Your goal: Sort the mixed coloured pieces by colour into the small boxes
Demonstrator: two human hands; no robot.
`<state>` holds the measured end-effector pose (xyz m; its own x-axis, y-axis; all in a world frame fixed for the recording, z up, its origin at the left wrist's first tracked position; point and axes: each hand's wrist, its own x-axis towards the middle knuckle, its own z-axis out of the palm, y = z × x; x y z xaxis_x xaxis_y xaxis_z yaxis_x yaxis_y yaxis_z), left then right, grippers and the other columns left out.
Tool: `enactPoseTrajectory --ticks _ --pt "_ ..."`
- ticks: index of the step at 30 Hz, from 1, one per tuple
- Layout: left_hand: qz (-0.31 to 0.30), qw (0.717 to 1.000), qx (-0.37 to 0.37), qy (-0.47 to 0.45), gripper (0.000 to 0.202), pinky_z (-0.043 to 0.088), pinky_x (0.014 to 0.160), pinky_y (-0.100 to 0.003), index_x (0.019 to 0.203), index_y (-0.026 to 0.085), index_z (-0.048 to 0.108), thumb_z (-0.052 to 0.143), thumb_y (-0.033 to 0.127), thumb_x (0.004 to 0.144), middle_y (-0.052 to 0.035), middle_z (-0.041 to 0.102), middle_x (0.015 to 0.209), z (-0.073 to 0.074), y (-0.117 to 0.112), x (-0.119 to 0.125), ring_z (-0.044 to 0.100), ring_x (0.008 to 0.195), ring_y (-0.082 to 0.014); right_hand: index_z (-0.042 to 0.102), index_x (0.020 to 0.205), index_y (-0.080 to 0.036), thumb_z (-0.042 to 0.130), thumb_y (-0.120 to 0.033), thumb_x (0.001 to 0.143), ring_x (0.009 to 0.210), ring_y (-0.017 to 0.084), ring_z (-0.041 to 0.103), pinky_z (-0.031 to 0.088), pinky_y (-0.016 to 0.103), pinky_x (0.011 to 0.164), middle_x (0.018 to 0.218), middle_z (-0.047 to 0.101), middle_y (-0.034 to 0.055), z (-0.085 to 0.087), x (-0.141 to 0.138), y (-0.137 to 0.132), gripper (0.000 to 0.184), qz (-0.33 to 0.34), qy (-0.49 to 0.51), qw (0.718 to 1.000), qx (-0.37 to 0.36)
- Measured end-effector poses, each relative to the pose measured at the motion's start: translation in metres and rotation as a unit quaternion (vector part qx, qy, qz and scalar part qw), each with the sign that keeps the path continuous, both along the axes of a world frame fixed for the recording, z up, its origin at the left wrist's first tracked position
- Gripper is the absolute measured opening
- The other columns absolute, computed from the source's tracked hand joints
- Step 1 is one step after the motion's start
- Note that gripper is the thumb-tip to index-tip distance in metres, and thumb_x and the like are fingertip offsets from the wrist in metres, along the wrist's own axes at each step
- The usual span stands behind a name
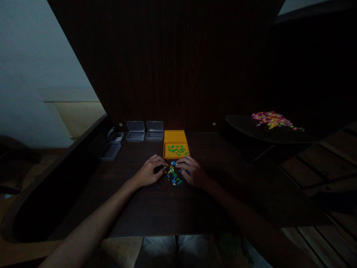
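Note:
A small heap of tiny blue, green, yellow and white plastic pieces (174,177) lies on the dark wooden desk between my hands. My left hand (151,170) rests at its left side, thumb and forefinger brought close around what looks like a small yellow piece (164,167). From the right, my right hand (193,171) reaches over the heap with fingers stretched out and thumb apart; its fingertips are beside a blue piece (173,163). Just beyond the hands stands an open yellow box (174,136) with several green pieces (178,150) spread in its tray.
Two clear lidded cases (135,136) stand open left of the box, with another open clear case (111,150) farther left. Multicoloured beads (272,120) are heaped on a dark side shelf (240,124) at right. A tall dark panel (167,67) closes the desk's back.

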<state>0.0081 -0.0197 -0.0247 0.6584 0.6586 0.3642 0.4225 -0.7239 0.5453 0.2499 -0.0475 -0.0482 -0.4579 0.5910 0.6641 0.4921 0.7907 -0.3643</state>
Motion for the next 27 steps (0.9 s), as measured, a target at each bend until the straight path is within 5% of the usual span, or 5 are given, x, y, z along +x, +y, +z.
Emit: enactPoseTrajectory --ticks 9,14,21,27 --pt "-0.032 0.997 0.036 0.066 0.032 0.043 0.095 -0.039 0.105 0.021 0.072 0.049 0.011 0.086 -0.0075 0.064 0.106 0.008 -0.007 0.0 0.054 0.103 -0.0225 0.068 0.116 -0.024 0.056 -0.015 0.089 0.104 0.025 0.057 0.049 0.044 0.089 0.112 0.065 0.0091 0.005 0.003 -0.005 0.031 0.012 -0.1 0.995 -0.016" --pt "-0.035 0.993 0.053 0.096 0.028 0.042 0.095 -0.04 0.096 0.02 0.073 0.049 0.011 0.086 -0.0084 0.062 0.108 0.01 -0.007 -0.002 0.052 0.106 -0.024 0.07 0.112 -0.024 0.057 -0.021 0.092 0.108 0.026 0.055 0.048 0.046 0.092 0.118 0.063 0.0105 0.007 0.002 -0.006 0.024 -0.003 -0.117 0.993 -0.016" --pt "-0.045 0.99 0.072 0.114 0.033 0.041 0.095 -0.038 0.11 0.021 0.069 0.047 0.01 0.089 -0.0082 0.061 0.111 0.01 -0.009 -0.001 0.051 0.106 -0.0234 0.071 0.099 -0.022 0.062 -0.021 0.088 0.103 0.027 0.055 0.047 0.045 0.089 0.111 0.062 0.0107 0.003 0.002 -0.005 0.014 -0.029 -0.1 0.994 -0.02" --pt "-0.037 0.983 0.118 0.136 0.028 0.043 0.089 -0.038 0.099 0.02 0.07 0.044 0.012 0.092 -0.0083 0.062 0.107 0.007 -0.007 -0.001 0.052 0.102 -0.0229 0.068 0.115 -0.022 0.059 -0.026 0.092 0.108 0.027 0.052 0.044 0.046 0.092 0.118 0.06 0.0118 0.005 0.004 -0.007 0.026 -0.03 -0.134 0.99 -0.027"
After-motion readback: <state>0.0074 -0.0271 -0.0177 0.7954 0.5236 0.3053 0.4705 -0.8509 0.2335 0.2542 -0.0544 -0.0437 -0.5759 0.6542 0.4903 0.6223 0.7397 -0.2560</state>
